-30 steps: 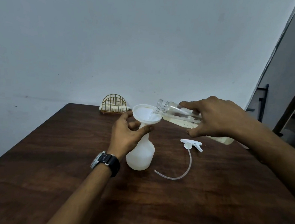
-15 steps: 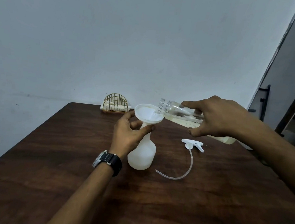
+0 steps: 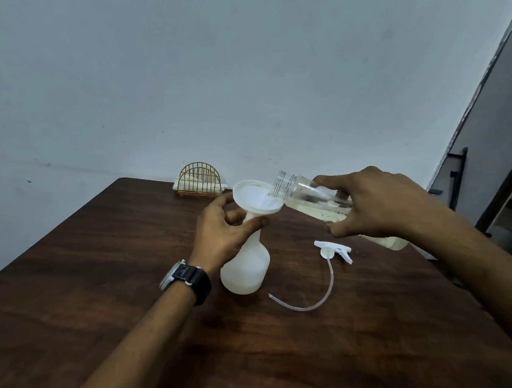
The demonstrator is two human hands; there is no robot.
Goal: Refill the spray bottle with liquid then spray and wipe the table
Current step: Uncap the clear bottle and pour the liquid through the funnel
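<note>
right hand [image 3: 379,203] grips the clear refill bottle [image 3: 309,195] tipped almost flat, mouth just over the funnel's [image 3: 256,198] right rim, while left hand [image 3: 224,231] fingers wrap the neck of the spray bottle [image 3: 247,269] mid-bench [image 3: 89,272].

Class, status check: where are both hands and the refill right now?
Left hand steadies funnel on spray bottle. Right hand tips clear bottle into funnel. Sprayer head lies on table.

Two bottles [image 3: 247,266] [image 3: 312,198], one funnel [image 3: 256,198], one spray head [image 3: 333,250], one wire holder [image 3: 201,179], one watch [image 3: 185,277], two hands [image 3: 221,234] [image 3: 376,203].
</note>
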